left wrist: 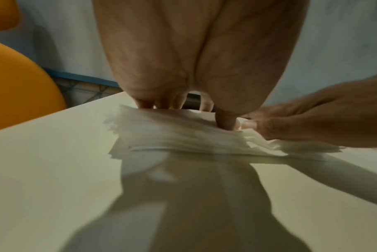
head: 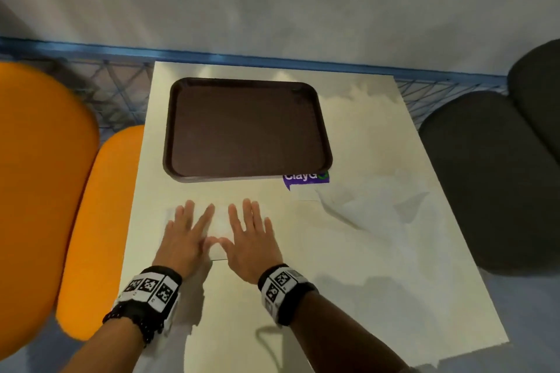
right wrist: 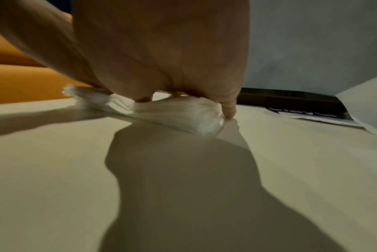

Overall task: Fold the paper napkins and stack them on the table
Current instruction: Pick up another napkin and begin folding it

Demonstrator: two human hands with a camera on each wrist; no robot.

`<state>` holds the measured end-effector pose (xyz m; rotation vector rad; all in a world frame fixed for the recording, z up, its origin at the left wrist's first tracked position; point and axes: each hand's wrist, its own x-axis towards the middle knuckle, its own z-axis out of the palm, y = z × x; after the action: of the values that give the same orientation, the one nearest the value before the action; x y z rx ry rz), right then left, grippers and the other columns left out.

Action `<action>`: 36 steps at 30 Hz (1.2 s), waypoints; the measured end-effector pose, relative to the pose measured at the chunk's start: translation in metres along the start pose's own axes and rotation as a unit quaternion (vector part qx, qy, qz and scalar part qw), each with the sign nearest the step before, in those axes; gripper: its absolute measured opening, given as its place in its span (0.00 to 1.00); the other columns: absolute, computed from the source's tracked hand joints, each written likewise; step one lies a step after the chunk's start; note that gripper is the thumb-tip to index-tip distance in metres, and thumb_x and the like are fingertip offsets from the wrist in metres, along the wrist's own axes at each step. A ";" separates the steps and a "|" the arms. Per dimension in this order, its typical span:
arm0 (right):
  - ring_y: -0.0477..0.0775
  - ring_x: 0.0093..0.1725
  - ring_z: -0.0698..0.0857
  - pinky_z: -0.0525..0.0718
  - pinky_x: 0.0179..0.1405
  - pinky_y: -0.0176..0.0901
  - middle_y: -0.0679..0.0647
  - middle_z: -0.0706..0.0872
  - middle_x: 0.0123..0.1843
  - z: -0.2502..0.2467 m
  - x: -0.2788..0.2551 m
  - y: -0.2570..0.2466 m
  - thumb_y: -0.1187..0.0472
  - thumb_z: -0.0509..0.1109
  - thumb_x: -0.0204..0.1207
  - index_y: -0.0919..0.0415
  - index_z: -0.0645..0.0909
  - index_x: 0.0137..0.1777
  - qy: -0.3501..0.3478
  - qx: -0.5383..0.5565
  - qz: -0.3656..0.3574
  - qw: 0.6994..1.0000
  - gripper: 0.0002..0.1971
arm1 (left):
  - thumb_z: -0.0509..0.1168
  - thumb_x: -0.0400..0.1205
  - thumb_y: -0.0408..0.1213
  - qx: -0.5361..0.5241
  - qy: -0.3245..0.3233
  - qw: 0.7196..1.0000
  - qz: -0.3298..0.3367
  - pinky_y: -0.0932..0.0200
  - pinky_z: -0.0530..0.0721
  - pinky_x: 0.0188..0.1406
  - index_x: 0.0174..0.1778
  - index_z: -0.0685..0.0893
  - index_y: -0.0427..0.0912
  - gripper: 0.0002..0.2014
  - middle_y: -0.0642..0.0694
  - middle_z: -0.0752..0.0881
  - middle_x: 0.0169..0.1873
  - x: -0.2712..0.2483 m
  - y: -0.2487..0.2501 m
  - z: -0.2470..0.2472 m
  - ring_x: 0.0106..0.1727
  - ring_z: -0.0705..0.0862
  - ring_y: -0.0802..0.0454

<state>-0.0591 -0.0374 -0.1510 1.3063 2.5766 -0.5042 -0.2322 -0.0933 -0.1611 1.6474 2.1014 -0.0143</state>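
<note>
- Landmark: tray [head: 247, 130], dark brown, at the far end of the table [head: 348, 297].
- Left hand [head: 185, 239]: flat, palm down, fingers straight and spread, pressing on the stack [head: 218, 227]. Nothing gripped. Sits on the near side of the tray, toward its left half.
- Right hand [head: 253, 241]: same pose, flat with straight spread fingers, pressing the stack's right part. Nothing gripped. Just right of the left hand, thumbs nearly touching.
- Stack: folded white napkins, on the table under both hands, near side of the tray and apart from its edge. Left wrist view shows many layers [left wrist: 183, 138], edges ragged, not flush. Right wrist view shows the little finger [right wrist: 228, 109] at the stack's right end [right wrist: 183, 114].
- Loose napkin [head: 372, 200]: unfolded, crumpled, off the tray's near right corner, apart from the stack.
- Sticker [head: 306, 180]: purple, partly under the tray's near right corner; lettering cut off.
- Orange chairs [head: 45, 191] left of the tray, dark chairs [head: 491, 179] right of it.
</note>
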 end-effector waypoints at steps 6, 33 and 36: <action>0.71 0.88 0.41 0.48 0.84 0.74 0.60 0.37 0.90 -0.033 -0.007 0.010 0.35 0.48 0.87 0.48 0.38 0.87 -0.043 0.057 0.017 0.997 0.36 | 0.52 0.80 0.70 0.051 -0.038 0.994 -0.090 0.26 0.54 0.80 0.87 0.43 0.55 0.44 0.35 0.44 0.87 0.000 0.005 -0.017 0.85 0.48 0.25; 0.33 0.58 0.81 0.77 0.58 0.37 0.35 0.85 0.60 -0.230 -0.220 0.268 0.36 0.82 0.65 0.40 0.82 0.65 0.144 0.305 0.042 0.940 0.29 | 0.70 0.83 0.45 -0.069 -0.198 0.895 0.393 0.63 0.79 0.41 0.40 0.85 0.52 0.06 0.49 0.85 0.37 -0.013 0.398 -0.214 0.38 0.82 0.56; 0.36 0.42 0.88 0.83 0.44 0.34 0.43 0.93 0.42 -0.260 -0.230 0.253 0.51 0.82 0.72 0.50 0.92 0.46 0.093 0.416 -0.028 0.904 0.06 | 0.71 0.81 0.50 -0.218 -0.222 0.877 0.367 0.58 0.81 0.40 0.46 0.88 0.42 0.14 0.45 0.89 0.38 -0.027 0.371 -0.246 0.37 0.83 0.51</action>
<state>0.2729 0.0332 0.1123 1.5456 2.6325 -1.7029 0.0272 0.0569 0.1691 1.8204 0.9634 0.2763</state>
